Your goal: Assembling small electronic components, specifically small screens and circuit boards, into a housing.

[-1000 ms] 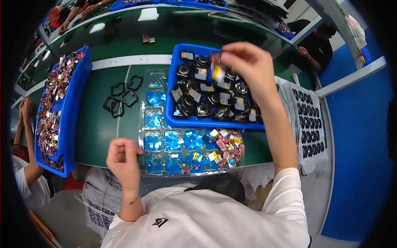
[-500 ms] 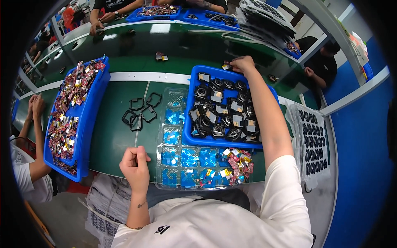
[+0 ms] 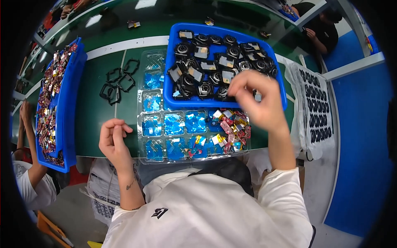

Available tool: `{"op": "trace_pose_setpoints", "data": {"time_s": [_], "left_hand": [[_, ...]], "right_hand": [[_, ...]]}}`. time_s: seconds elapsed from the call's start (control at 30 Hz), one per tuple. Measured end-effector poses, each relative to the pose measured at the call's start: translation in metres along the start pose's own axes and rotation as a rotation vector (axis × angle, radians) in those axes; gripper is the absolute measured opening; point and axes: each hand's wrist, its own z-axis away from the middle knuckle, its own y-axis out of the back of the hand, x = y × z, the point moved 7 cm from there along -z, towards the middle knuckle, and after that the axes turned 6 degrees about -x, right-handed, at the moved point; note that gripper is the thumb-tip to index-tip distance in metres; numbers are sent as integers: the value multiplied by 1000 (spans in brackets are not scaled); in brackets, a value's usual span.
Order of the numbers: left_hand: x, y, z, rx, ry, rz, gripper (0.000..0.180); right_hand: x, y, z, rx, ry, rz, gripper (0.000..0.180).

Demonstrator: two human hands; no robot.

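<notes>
My right hand [image 3: 257, 99] hovers over the near edge of a blue tray [image 3: 167, 76] filled with black round parts [image 3: 206, 78]. Its fingers are curled and blurred, so I cannot tell whether they hold anything. My left hand [image 3: 113, 138] rests at the green table's front edge with its fingers closed together, just left of a clear blister tray [image 3: 173, 124] with blue foil pieces in its pockets. A heap of small colourful packets [image 3: 231, 128] lies on the blister tray's right end, below my right hand.
Several black frames [image 3: 118, 84] lie on the green table [image 3: 93, 115]. A long blue tray [image 3: 72, 107] of colourful packets stands at the left, with another person's arm [image 3: 27, 124] beside it. A white sheet of black parts [image 3: 314, 107] hangs at the right. Another person [image 3: 322, 29] sits at the far right.
My right hand has drawn back from the far side of the blue tray to its near edge. My left hand has stayed by the blister tray's left end.
</notes>
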Motion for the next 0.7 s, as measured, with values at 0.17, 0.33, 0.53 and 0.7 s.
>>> {"op": "trace_pose_setpoints", "data": {"time_s": [0.17,0.33,0.53,0.7], "left_hand": [[25,-19,10,-80,8,37,9],[67,-75,24,-551,-315,-365,17],[56,-93,41,-715,-302,-447,21],[59,-93,38,-638,-214,-291,26]], "right_hand": [[-25,-50,54,-175,117,270,23],[-22,-78,66,-240,118,375,20],[-20,-85,65,-205,153,433,16],[-17,-68,60,17,150,86,12]]}}
